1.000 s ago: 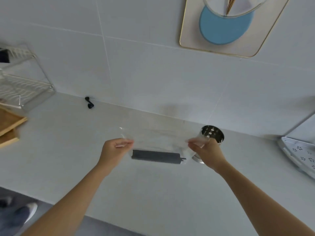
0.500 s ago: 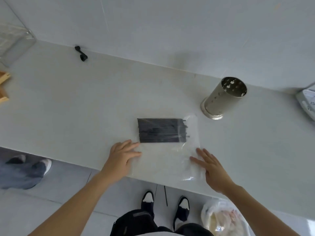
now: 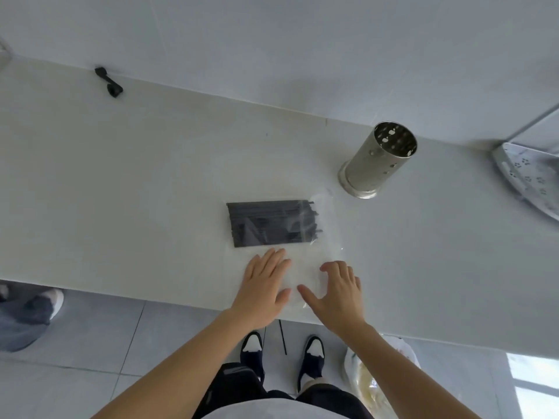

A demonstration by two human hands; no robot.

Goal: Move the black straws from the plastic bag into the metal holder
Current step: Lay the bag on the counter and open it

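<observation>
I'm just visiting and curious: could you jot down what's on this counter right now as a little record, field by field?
Surface: pale counter against a white wall
Plastic bag: clear, lying flat near the counter's front edge
Black straws: bundled inside the bag, at its far end
Metal holder: perforated cylinder, upright, beyond the bag to the right, no straws visible in it
Left hand: flat on the bag, fingers straight
Right hand: spread on the bag beside the left
Task progress: straws not yet taken out
Other: small black object by the wall; one black stick on the floor
</observation>
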